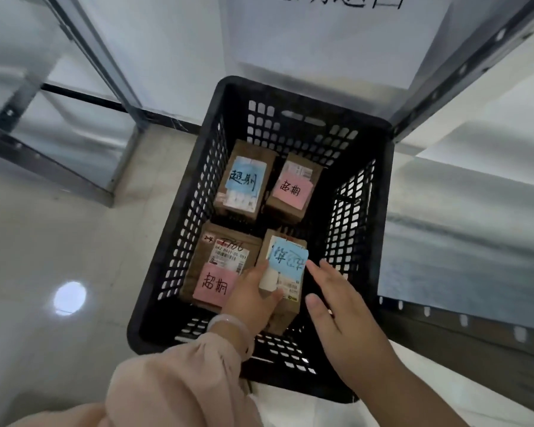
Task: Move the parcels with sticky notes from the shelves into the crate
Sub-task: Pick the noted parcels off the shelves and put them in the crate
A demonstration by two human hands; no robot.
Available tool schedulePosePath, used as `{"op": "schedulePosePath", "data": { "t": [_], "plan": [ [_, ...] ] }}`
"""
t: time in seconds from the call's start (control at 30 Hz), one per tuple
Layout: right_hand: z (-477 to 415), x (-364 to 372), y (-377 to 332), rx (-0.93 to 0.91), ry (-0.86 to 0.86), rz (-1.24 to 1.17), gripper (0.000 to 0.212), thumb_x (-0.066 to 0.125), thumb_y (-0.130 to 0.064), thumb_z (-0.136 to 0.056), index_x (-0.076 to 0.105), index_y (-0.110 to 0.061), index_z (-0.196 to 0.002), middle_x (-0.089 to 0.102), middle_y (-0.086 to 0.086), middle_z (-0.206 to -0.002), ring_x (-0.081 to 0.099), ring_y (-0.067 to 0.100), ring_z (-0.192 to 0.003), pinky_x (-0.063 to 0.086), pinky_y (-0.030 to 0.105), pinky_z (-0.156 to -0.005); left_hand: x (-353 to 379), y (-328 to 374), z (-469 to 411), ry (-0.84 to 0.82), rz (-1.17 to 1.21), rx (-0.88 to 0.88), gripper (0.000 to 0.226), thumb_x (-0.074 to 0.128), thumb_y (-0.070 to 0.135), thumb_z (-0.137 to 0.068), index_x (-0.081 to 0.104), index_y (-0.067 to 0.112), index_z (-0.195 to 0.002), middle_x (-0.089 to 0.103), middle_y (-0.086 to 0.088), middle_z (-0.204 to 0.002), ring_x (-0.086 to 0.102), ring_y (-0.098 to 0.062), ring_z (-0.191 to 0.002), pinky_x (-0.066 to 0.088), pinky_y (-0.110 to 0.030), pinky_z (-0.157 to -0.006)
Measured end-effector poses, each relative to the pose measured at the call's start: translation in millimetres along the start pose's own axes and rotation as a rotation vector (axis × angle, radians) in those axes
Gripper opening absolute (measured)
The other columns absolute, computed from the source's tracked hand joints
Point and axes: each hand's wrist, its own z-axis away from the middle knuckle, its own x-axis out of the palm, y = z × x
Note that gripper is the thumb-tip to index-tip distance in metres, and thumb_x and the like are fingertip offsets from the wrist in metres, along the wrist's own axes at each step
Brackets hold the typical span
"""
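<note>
A black slatted crate (pixel 228 97) stands on the floor below me with several brown parcels inside. At the back lie a parcel with a blue sticky note (pixel 244 183) and a parcel with a pink note (pixel 292 191). At the front left lies a larger parcel with a pink note (pixel 225 263). The front right parcel (pixel 285 303) carries a blue note that curls up at its edge. My left hand (pixel 252 298) grips this parcel from its left side, thumb on top. My right hand (pixel 333 303) hovers at its right edge, fingers spread and holding nothing.
Metal shelf frames stand to the left (pixel 74 124) and to the right (pixel 463 72) of the crate. A white paper sign (pixel 321 35) with handwriting hangs behind it. The floor (pixel 43 257) is glossy pale tile with a lamp reflection.
</note>
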Motion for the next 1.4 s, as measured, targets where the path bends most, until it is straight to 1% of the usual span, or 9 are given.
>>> {"op": "schedulePosePath", "data": {
  "t": [0.13,0.3,0.43,0.57,0.7,0.87,1.07,1.33,1.4],
  "plan": [
    [7,6,2,-0.013,-0.012,0.036,0.072,0.014,-0.072,-0.080,0.020,-0.048,-0.148,0.010,-0.029,-0.154,0.006,-0.011,-0.137,0.004,0.005,-0.104,-5,-1,1,-0.114,-0.297,-0.071,0.073,0.065,0.026,-0.086,0.028,0.035,-0.148,0.046,-0.004,-0.131,0.052,-0.023,-0.117,0.047,-0.035,-0.099],
    [26,3,5,-0.002,-0.008,0.097,0.057,0.028,-0.060,-0.094,0.016,-0.049,-0.149,0.006,-0.026,-0.157,0.003,-0.002,-0.143,0.013,0.024,-0.114,-15,14,9,-0.204,-0.532,-0.098,0.070,0.063,0.031,-0.087,0.029,0.032,-0.148,0.043,-0.005,-0.137,0.048,-0.028,-0.123,0.046,-0.041,-0.101],
    [49,-10,6,-0.019,0.001,0.234,0.063,0.037,-0.057,-0.095,0.011,-0.044,-0.151,0.002,-0.019,-0.160,-0.003,0.001,-0.145,0.005,0.025,-0.118,-29,32,43,0.015,-0.660,0.167,0.069,0.058,0.052,-0.087,0.029,0.034,-0.147,0.036,0.002,-0.151,0.036,-0.022,-0.134,0.040,-0.042,-0.106],
    [84,-32,-7,-0.094,0.060,0.343,0.069,0.035,-0.062,-0.092,0.009,-0.040,-0.152,0.002,-0.014,-0.161,-0.006,0.005,-0.146,-0.001,0.027,-0.119,-43,62,101,0.201,-0.717,0.416,0.067,0.052,0.056,-0.088,0.032,0.031,-0.148,0.040,0.004,-0.150,0.034,-0.017,-0.139,0.027,-0.036,-0.115],
    [132,-59,-27,-0.171,0.130,0.387,0.073,0.036,-0.063,-0.089,0.010,-0.038,-0.152,0.004,-0.012,-0.162,-0.005,0.007,-0.147,-0.008,0.027,-0.118,-55,104,168,0.321,-0.730,0.605,0.064,0.064,0.049,-0.082,0.049,0.026,-0.140,0.052,-0.001,-0.142,0.048,-0.024,-0.132,0.041,-0.047,-0.107],
    [211,-92,-29,-0.219,0.245,0.451,0.073,0.030,-0.064,-0.087,0.012,-0.038,-0.153,0.010,-0.009,-0.162,0.000,0.011,-0.149,-0.008,0.031,-0.118,-50,145,253,0.380,-0.776,0.735,0.062,0.064,0.049,-0.082,0.051,0.028,-0.138,0.053,-0.002,-0.142,0.046,-0.024,-0.134,0.039,-0.050,-0.108],
    [333,-159,14,-0.211,0.437,0.462,0.071,0.040,-0.062,-0.089,0.022,-0.034,-0.152,0.018,-0.005,-0.161,0.010,0.015,-0.149,0.003,0.035,-0.119,12,209,376,0.423,-0.776,0.909,0.059,0.070,0.045,-0.079,0.056,0.027,-0.133,0.056,-0.002,-0.139,0.050,-0.026,-0.131,0.042,-0.051,-0.106],
    [520,-285,98,-0.065,0.812,0.464,0.072,0.048,-0.060,-0.089,0.022,-0.034,-0.151,0.019,-0.006,-0.160,0.011,0.013,-0.149,0.000,0.030,-0.119,140,359,520,0.534,-0.792,1.273,0.056,0.058,0.052,-0.083,0.054,0.030,-0.135,0.058,-0.002,-0.135,0.055,-0.027,-0.123,0.043,-0.045,-0.101],
    [562,-316,118,-0.010,0.904,0.485,0.072,0.049,-0.060,-0.088,0.027,-0.032,-0.151,0.026,-0.004,-0.158,0.016,0.015,-0.148,0.007,0.035,-0.121,175,392,548,0.531,-0.769,1.359,0.055,0.058,0.053,-0.084,0.053,0.031,-0.135,0.057,-0.001,-0.138,0.054,-0.026,-0.124,0.044,-0.045,-0.101]
  ]
}}
